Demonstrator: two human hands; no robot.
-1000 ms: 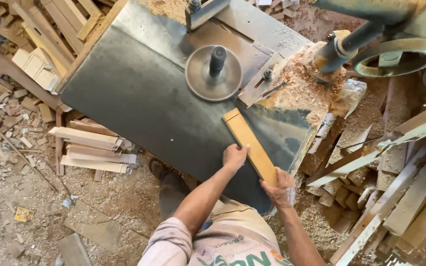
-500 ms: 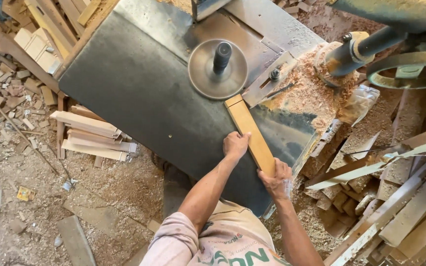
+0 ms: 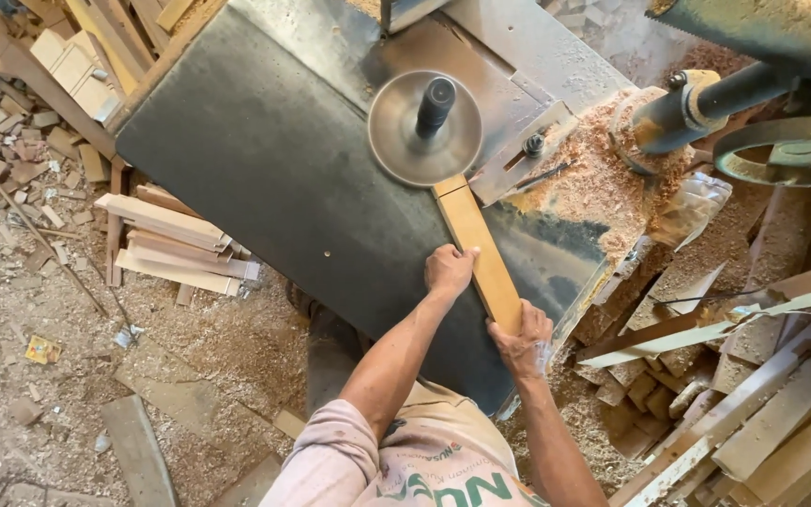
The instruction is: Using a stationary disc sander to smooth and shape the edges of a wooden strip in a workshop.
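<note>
My left grip [image 3: 450,269] presses flat, unclenched, on the plank's [image 3: 481,252] side; my right grip [image 3: 521,340] clasps its near end. The smooth pale plank lies on the dark steel tabletop [image 3: 265,160], its far end at the round disc [image 3: 424,129]. Sawdust [image 3: 593,178] heaps beside.

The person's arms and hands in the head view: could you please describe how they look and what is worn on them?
Both forearms are bare, and the left hand and right hand wear no gloves. I can make out no watch, ring or band. Short sleeves of a pale pinkish-beige shirt with dark green printed lettering cover the upper arms, ending above the elbows. The shirt looks worn and dusty.
</note>
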